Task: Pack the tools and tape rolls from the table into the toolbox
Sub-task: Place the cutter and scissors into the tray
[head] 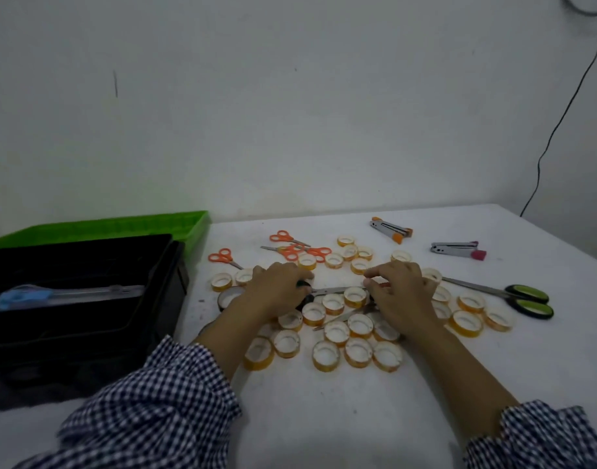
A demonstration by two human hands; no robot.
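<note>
Many yellow tape rolls (358, 324) lie scattered over the white table (324, 418). My left hand (277, 289) grips the dark handle of a pair of scissors (334, 291) lying among the rolls. My right hand (398, 292) has curled fingers that pinch the blade tip of the same scissors. The black toolbox (87, 319) stands open at the left with its green lid (121, 228) raised behind it. A tray inside holds a blue-handled tool (23, 296).
Small orange scissors (283, 237) lie at the back. Large green-and-black scissors (527, 299) lie at the right. Two staplers (392, 228) (459, 249) sit near the far edge. A dark tape roll (227, 296) lies by my left wrist. More blades (351, 313) show under the rolls.
</note>
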